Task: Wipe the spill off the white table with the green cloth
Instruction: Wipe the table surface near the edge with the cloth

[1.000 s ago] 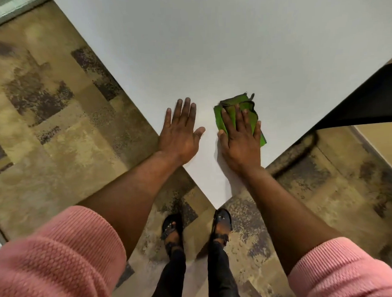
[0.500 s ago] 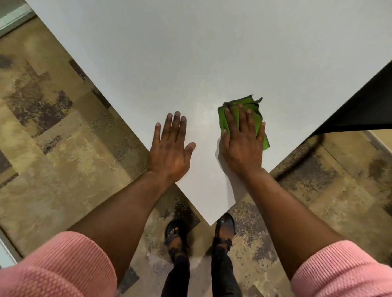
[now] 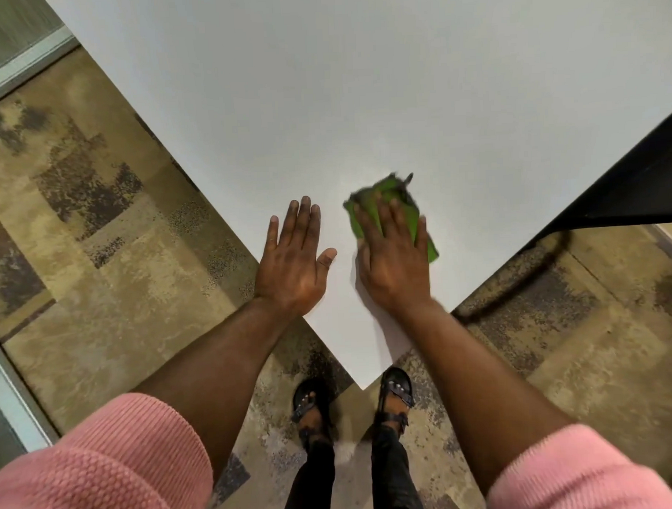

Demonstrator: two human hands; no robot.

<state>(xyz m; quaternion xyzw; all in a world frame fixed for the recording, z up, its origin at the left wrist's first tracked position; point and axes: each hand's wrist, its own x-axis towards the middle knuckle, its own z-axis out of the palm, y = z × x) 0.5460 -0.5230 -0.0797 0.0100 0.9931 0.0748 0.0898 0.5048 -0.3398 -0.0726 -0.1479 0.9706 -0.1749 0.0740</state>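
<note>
The white table (image 3: 359,101) fills the upper middle of the head view, with its near corner pointing at my feet. A crumpled green cloth (image 3: 411,209) lies near that corner, close to the table's right edge. My right hand (image 3: 393,260) lies flat on the cloth with fingers spread, pressing it to the tabletop; most of the cloth is hidden under the palm. My left hand (image 3: 293,263) rests flat on the table beside it, fingers apart, holding nothing. I cannot make out any spill on the white surface.
The table's left edge (image 3: 163,146) and right edge (image 3: 536,239) drop off to patterned brown carpet (image 3: 98,262). A black furniture piece (image 3: 629,183) stands at the right. My feet in black sandals (image 3: 355,402) are below the corner.
The right hand and green cloth look blurred now and have shifted slightly along the table near the corner. The left hand has stayed flat beside them.
</note>
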